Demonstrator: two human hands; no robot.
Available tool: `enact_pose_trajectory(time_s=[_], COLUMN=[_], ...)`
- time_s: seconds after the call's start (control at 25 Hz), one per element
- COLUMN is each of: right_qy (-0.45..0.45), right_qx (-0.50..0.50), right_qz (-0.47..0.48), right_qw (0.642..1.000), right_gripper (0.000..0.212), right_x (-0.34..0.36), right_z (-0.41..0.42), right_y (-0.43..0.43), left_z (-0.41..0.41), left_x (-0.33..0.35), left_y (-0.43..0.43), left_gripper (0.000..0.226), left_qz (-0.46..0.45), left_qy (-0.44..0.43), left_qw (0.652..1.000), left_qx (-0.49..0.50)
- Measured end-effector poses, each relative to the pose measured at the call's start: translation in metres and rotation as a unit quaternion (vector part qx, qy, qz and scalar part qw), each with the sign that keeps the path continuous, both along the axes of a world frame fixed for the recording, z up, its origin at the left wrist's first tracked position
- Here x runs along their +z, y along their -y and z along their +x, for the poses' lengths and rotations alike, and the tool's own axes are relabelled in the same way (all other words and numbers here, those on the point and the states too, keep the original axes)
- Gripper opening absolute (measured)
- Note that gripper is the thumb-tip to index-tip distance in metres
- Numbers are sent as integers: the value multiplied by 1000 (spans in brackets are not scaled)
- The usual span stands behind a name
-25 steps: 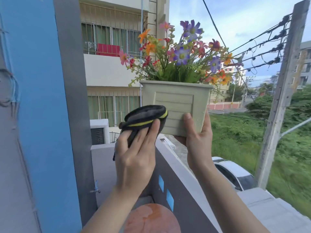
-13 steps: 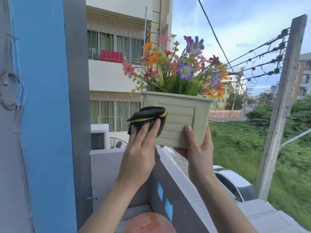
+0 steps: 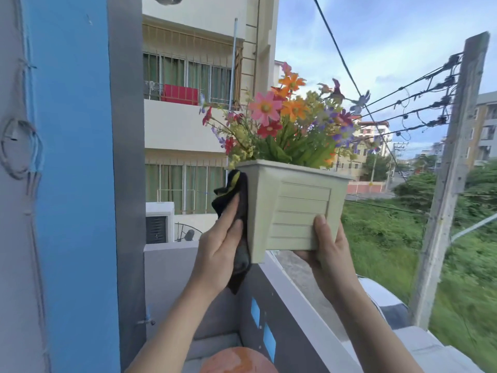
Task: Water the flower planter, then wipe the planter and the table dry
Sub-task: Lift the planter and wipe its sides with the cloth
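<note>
A pale green square planter (image 3: 298, 208) full of colourful flowers (image 3: 285, 122) is held up in the air above the balcony wall. My right hand (image 3: 326, 250) grips its lower right corner from below, thumb on the front face. My left hand (image 3: 219, 254) presses a dark cloth with a yellow stripe (image 3: 236, 208) flat against the planter's left side. The cloth hangs down past the planter's base. No table is in view.
A blue and grey pillar (image 3: 80, 184) stands close on the left. The grey balcony wall (image 3: 290, 319) runs below the planter. A round orange-brown object (image 3: 239, 360) sits at the bottom edge. A wooden pole with cables (image 3: 451, 170) rises at the right; a white car (image 3: 384, 300) is parked below.
The planter has been turned and shifted right, so its left side now faces the cloth. My left hand moved the cloth from the front face onto that left side.
</note>
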State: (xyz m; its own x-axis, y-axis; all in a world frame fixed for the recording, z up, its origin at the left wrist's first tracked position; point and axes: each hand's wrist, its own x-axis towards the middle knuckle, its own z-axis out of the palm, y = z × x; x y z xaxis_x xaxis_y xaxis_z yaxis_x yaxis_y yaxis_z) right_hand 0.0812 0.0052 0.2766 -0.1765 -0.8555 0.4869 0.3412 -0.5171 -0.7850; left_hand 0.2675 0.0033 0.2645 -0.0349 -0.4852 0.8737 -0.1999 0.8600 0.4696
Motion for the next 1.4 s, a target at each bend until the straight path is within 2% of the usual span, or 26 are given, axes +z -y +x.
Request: enact_pose_trajectory(time_s=[0.04,0.16,0.24,0.36,0.44,0.52,0.64,0.76,0.88,1.08,1.2,1.32,1.4], right_qy=[-2,0,11,7,-18,-36,-24,-4,-20,-15,-11,-21,-31], right_qx=[0,-4,-4,-32,-64,-81,-82,-73,-75,-46,-44,-53,-45], right_qz=[1,6,4,-12,-28,-43,-56,-54,-61,-69,-64,-57,-45], right_qw=[1000,1000,1000,999,997,995,995,996,995,996,997,997,997], right_gripper=[27,23,21,23,27,33,38,38,38,47,40,28,23], right_x=[0,-3,-3,1,4,3,-4,-4,-1,-9,-7,-3,-6], right_z=[0,1,4,8,8,11,20,22,17,25,22,11,6], right_y=[0,0,0,-2,-4,-6,-8,-7,-5,-2,3,11,17], left_z=[-2,-6,-3,-8,-19,-23,-26,-26,-24,-20,-21,-20,-20], left_x=[-5,-2,9,2,-16,-19,16,-21,-59,3,-42,-77,-48], left_y=[-3,-17,-15,-12,-16,-11,-6,-8,-12,2,-1,-8,-9], left_gripper=[45,49,49,52,57,58,55,54,56,55,57,59,49], left_qz=[14,-56,-92,-80,-119,-168,-159,-175,-167,-186,-206,-182,-139], left_qy=[-8,28,48,53,141,201,180,202,221,152,174,182,109], left_qw=[1000,998,994,984,939,892,873,851,856,862,864,911,957], left_qx=[-19,-25,45,149,289,369,424,452,437,446,425,323,230])
